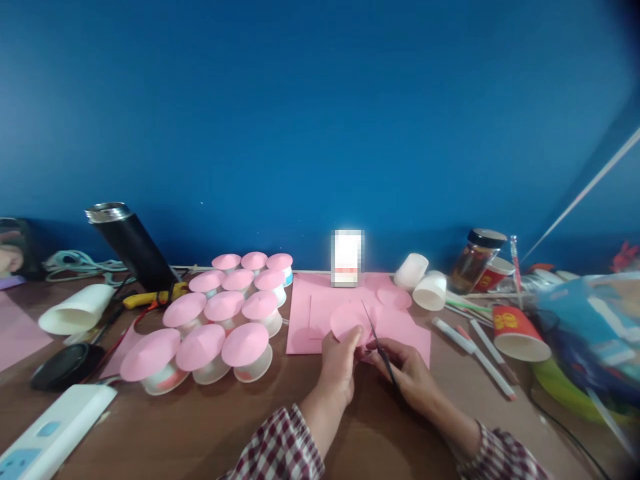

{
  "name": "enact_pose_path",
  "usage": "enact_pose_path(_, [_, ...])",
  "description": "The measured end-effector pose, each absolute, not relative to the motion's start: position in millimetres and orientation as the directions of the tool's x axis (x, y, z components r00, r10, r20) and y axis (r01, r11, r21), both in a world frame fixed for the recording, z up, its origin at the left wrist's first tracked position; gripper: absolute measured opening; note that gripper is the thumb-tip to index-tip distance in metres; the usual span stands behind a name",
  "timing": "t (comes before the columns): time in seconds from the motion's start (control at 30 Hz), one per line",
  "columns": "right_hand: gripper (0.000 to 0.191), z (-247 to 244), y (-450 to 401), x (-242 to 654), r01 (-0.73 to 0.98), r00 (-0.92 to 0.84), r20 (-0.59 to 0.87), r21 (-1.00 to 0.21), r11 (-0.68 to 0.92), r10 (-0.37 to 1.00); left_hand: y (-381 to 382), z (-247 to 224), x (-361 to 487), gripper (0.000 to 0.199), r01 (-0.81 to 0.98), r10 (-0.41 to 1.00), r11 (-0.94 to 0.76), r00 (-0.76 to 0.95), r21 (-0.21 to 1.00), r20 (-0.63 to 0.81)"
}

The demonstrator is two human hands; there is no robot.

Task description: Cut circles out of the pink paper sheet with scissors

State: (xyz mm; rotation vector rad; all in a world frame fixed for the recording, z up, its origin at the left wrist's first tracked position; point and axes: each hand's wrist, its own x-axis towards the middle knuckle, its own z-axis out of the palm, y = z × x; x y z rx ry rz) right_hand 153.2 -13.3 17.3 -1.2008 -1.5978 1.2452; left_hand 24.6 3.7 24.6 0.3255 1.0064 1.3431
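Observation:
My left hand (341, 363) pinches a round pink paper disc (350, 320) between thumb and fingers. Close on its right, my right hand (407, 370) is closed around dark scissors (383, 357), whose blade points up and away beside the disc's right edge. Whether the blades touch the paper I cannot tell. Beneath and behind the hands lie pink paper sheets (300, 320), with another pink disc (395, 297) on them. To the left stand rows of small white cups, several of them topped with shallow pink paper cones (245, 345).
A bright, blurred-out upright rectangle (347, 260) stands by the blue wall. On the left are a black flask (135, 247), a white paper cup (77, 310) and a power strip (60, 430). Markers (475, 357), a red paper cup (517, 330) and a lidded jar (475, 263) occupy the right.

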Motion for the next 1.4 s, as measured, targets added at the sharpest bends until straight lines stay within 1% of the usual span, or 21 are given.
enact_pose_path(0.13, [0.036, 18.7, -13.4, 153.1, 0.254, -0.259, 0.028, -0.962, 0.096, 0.966, 2.2, 26.6, 24.3, 0.032, -0.667, 0.898, 0.255, -0.105, 0.7, -0.427])
enact_pose_path(0.27, [0.038, 15.6, -12.3, 154.2, 0.302, -0.256, 0.015, -0.949, 0.095, 0.966, 0.8, 25.5, 25.0, 0.036, -0.638, 0.876, 0.275, -0.142, 0.72, -0.46])
enact_pose_path(0.33, [0.037, 13.5, -11.8, 154.9, 0.306, -0.258, 0.025, -0.946, 0.106, 0.966, 1.0, 22.4, 25.7, 0.035, -0.631, 0.884, 0.257, -0.152, 0.732, -0.442])
enact_pose_path(0.47, [0.034, 10.8, -11.2, 155.9, 0.292, -0.271, 0.032, -0.95, 0.114, 0.962, 2.7, 14.4, 26.9, 0.034, -0.651, 0.898, 0.234, -0.14, 0.722, -0.417])
enact_pose_path(0.5, [0.033, 10.1, -11.1, 156.2, 0.286, -0.271, 0.03, -0.952, 0.11, 0.962, 3.3, 12.9, 26.9, 0.033, -0.657, 0.912, 0.219, -0.126, 0.721, -0.391])
enact_pose_path(0.63, [0.036, 7.8, -10.7, 156.7, 0.273, -0.25, 0.023, -0.957, 0.093, 0.968, 5.0, 12.7, 26.2, 0.029, -0.652, 0.935, 0.217, -0.077, 0.727, -0.347])
enact_pose_path(0.77, [0.038, 10.3, -11.7, 155.2, 0.259, -0.238, 0.028, -0.962, 0.091, 0.971, 4.5, 17.8, 25.8, 0.028, -0.609, 0.922, 0.237, -0.105, 0.757, -0.374])
enact_pose_path(0.83, [0.038, 12.7, -12.2, 153.9, 0.245, -0.247, 0.025, -0.965, 0.088, 0.969, 4.4, 18.6, 26.1, 0.026, -0.589, 0.927, 0.224, -0.118, 0.776, -0.356])
enact_pose_path(0.87, [0.037, 13.7, -12.5, 153.2, 0.241, -0.242, 0.033, -0.966, 0.093, 0.97, 4.6, 18.3, 26.4, 0.027, -0.589, 0.915, 0.242, -0.126, 0.771, -0.384])
enact_pose_path(0.97, [0.035, 15.4, -13.0, 152.1, 0.236, -0.241, 0.056, -0.965, 0.115, 0.969, 5.5, 15.7, 27.3, 0.028, -0.586, 0.931, 0.23, -0.1, 0.777, -0.352])
enact_pose_path(1.03, [0.035, 15.6, -13.4, 151.9, 0.239, -0.248, 0.066, -0.963, 0.127, 0.967, 5.8, 13.9, 27.6, 0.031, -0.577, 0.915, 0.245, -0.127, 0.779, -0.382])
enact_pose_path(1.13, [0.034, 15.3, -13.6, 151.8, 0.251, -0.246, 0.068, -0.959, 0.131, 0.967, 5.1, 11.9, 27.3, 0.034, -0.569, 0.9, 0.264, -0.145, 0.779, -0.411])
enact_pose_path(1.4, [0.031, 18.0, -13.3, 150.2, 0.226, -0.245, 0.064, -0.967, 0.121, 0.967, 4.3, 9.6, 26.3, 0.036, -0.553, 0.899, 0.271, -0.147, 0.788, -0.413])
